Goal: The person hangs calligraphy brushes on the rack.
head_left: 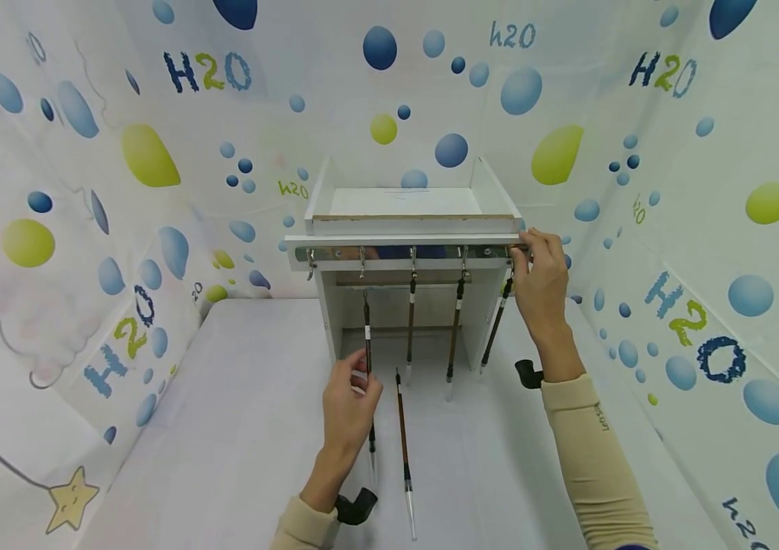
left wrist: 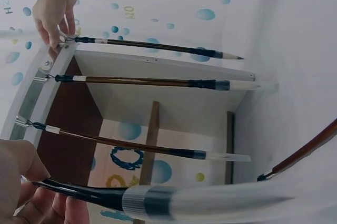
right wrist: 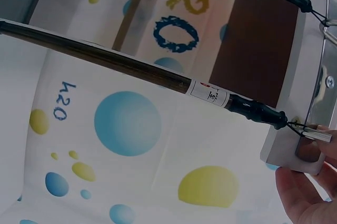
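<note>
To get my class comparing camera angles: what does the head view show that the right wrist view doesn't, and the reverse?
Only the head view shows the left hand pinching a dark brush, the loose brush lying on the white surface and the yellow star on the backdrop.

Only the right wrist view shows the reddish-brown panel and the printed marks on the end brush's white label.

Both show the right hand at one end of the rail, the end brush hanging there, and H2O lettering.
</note>
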The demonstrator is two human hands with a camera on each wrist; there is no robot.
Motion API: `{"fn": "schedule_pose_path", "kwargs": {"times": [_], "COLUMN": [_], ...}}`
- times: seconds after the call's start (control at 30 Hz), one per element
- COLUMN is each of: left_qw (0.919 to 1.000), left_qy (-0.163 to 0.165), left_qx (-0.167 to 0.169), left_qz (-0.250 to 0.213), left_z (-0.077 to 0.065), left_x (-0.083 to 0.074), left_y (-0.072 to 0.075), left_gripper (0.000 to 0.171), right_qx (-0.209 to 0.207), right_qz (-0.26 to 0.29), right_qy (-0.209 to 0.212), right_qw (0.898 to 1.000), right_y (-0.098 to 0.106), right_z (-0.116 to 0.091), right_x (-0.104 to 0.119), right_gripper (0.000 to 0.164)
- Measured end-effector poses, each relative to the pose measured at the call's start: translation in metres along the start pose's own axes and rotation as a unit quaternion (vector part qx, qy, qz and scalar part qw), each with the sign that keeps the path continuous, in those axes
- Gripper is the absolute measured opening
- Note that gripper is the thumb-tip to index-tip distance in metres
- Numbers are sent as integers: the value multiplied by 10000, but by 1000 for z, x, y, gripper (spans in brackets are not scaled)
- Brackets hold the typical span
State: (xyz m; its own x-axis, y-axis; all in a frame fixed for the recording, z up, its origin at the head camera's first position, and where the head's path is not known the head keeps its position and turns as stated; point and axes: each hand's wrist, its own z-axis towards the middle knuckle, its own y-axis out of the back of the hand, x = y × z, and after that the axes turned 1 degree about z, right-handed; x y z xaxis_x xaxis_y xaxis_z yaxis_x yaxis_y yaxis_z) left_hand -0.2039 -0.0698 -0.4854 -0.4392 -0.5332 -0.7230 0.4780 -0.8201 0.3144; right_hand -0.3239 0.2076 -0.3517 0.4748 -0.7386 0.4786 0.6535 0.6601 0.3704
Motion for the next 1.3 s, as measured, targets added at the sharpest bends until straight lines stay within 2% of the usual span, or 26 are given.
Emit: {"fn": "schedule_pose_path", "kwargs": {"times": [0.17,0.47,0.8,1.3], "left_qw": [9996,9985,9994,9994], "left_qy": [-260,-479,-305,-273], "left_qx": [-104,-262,-141,-177], "left_qz": [-52,-76,-19,-133], "left_z": [4,13,21,26], "left_x": [-6,-9,-12,-12], "left_y": [4,7,8,9], "left_gripper": [41,42,40,41], "right_qx": [0,27,61,52], "right_qz": [50,71,55,152], "right_qy": [-44,-95,-86,-138], "right_qw": [10000,9999,9999,9998], "right_y": [0,1,2,1], "right_z": [0,0,0,0], "right_x": [-1,1,1,2], "right_gripper": [33,33,33,33]}}
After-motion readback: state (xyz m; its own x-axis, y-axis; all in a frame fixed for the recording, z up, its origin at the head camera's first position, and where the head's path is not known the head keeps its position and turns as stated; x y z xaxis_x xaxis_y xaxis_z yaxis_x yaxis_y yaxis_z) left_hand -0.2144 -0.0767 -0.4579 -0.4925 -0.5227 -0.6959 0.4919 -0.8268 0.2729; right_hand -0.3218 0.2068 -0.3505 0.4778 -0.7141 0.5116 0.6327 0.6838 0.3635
